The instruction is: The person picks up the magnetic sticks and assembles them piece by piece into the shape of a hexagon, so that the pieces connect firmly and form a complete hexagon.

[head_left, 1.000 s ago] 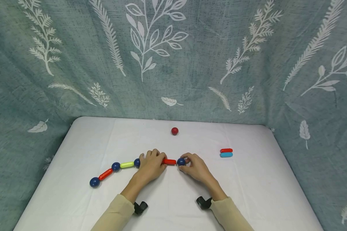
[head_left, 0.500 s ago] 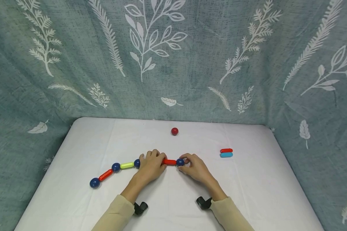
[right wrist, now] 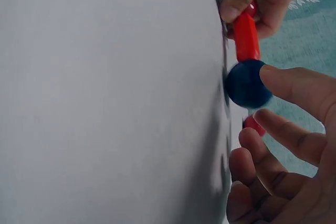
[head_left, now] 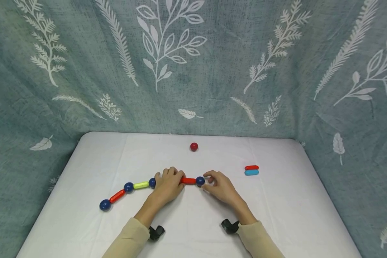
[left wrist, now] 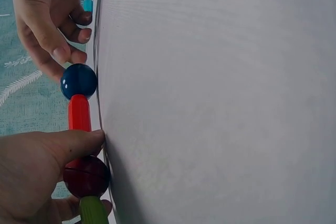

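A chain of toy balls and rods runs across the white table. From its left end come a large blue ball [head_left: 105,205], a red rod [head_left: 117,196], a second blue ball [head_left: 128,187], a yellow-green rod [head_left: 141,185] and a third blue ball [head_left: 152,183]. My left hand [head_left: 168,184] covers the part after that and pinches another red rod [head_left: 189,181]. In the left wrist view, a dark red ball [left wrist: 86,177] and a green rod [left wrist: 93,211] show under this hand. A blue ball [head_left: 200,181] touches the red rod's right end. Beside it my right hand [head_left: 221,187] has its fingers spread, holding nothing.
A loose red ball [head_left: 194,147] lies near the table's back edge. Toward the right, a short red rod [head_left: 252,167] and a light blue rod [head_left: 252,172] lie side by side. Patterned green cloth [head_left: 187,71] hangs behind the white table [head_left: 187,233].
The right hand brought the blue ball left until it met the red rod's end. Its fingers have since loosened from the ball and drawn slightly right. The left hand stayed put.
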Demonstrator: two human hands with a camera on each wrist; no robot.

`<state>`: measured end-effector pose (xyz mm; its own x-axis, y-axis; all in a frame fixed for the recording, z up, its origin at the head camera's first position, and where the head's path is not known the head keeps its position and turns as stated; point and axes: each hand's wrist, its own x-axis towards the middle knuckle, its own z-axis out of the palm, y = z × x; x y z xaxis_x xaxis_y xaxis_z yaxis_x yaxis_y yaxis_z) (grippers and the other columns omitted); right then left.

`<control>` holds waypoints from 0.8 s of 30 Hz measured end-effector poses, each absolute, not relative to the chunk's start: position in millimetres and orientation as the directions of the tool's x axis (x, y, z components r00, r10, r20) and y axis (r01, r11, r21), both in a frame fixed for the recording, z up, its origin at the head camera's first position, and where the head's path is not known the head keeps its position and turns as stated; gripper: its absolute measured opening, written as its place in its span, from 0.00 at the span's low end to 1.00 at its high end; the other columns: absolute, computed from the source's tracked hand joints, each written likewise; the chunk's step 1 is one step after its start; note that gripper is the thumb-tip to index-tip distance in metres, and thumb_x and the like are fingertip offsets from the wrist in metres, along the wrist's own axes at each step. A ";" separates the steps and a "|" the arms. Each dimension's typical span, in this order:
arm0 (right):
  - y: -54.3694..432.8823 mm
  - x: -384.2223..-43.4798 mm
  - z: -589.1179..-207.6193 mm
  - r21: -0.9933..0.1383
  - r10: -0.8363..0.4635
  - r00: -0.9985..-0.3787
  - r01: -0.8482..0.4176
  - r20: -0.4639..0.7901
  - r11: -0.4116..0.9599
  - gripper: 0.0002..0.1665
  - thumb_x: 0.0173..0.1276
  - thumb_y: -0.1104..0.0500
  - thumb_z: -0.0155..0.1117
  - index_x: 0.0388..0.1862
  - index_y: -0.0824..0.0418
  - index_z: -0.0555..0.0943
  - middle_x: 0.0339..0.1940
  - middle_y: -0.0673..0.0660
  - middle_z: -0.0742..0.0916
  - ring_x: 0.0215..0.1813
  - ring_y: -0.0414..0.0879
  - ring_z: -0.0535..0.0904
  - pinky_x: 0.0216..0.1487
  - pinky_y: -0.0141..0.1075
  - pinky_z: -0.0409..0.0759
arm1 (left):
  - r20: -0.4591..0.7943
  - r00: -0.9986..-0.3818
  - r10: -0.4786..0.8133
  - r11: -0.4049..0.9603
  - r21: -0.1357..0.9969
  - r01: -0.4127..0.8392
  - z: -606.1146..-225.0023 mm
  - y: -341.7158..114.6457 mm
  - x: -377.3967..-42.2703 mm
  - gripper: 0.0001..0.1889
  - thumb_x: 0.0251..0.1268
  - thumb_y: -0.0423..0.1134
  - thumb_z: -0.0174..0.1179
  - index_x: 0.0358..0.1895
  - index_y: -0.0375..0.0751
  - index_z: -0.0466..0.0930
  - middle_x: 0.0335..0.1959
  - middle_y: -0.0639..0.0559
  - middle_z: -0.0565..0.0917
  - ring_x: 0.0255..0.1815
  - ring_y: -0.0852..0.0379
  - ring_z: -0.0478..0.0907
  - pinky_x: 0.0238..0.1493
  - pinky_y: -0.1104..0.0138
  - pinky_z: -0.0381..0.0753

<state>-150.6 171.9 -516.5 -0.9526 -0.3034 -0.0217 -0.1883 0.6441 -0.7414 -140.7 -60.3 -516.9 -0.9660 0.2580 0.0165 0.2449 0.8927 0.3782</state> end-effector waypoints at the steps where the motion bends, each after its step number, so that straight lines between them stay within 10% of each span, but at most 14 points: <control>1: 173.8 -149.9 -514.5 -0.743 -0.295 -0.955 -0.181 -0.023 0.645 0.21 0.62 0.58 0.75 0.55 0.58 0.83 0.39 0.55 0.82 0.31 0.44 0.73 0.33 0.38 0.72 | 0.017 -0.966 0.258 0.893 0.378 0.245 -517.2 -60.2 -140.6 0.09 0.67 0.45 0.67 0.47 0.52 0.82 0.47 0.47 0.75 0.54 0.42 0.70 0.59 0.34 0.61; 24: 263.1 -144.0 -505.7 -0.710 -0.116 -0.993 -0.095 0.019 0.697 0.21 0.68 0.57 0.70 0.58 0.60 0.81 0.43 0.58 0.83 0.37 0.49 0.75 0.37 0.41 0.74 | -0.011 -0.968 0.252 0.897 0.377 0.230 -521.5 -61.0 -143.3 0.10 0.68 0.46 0.66 0.49 0.54 0.81 0.49 0.47 0.75 0.56 0.43 0.69 0.60 0.35 0.59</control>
